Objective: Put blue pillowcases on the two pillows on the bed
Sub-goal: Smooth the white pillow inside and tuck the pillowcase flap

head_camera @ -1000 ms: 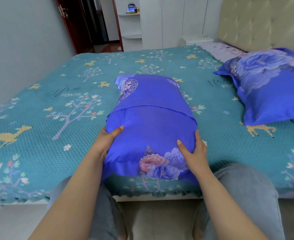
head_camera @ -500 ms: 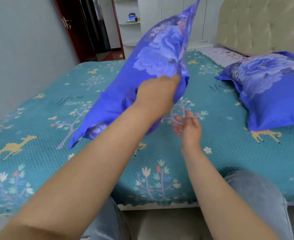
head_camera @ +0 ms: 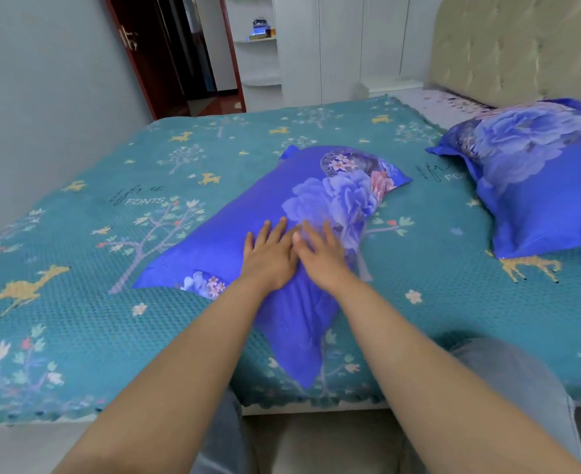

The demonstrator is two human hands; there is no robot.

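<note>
Pillow [head_camera: 265, 234] in blue floral case lay diagonally on the teal bedspread [head_camera: 77, 319], near the bed's front edge. Left hand [head_camera: 268, 258] and right hand [head_camera: 320, 258] pressed flat on it, fingers straight, side by side, gripping nothing. Half a second earlier the left hand held it aloft. Second cased pillow [head_camera: 539, 183] lay by the tufted headboard [head_camera: 521, 46]; open door [head_camera: 152, 56] beyond.
</note>
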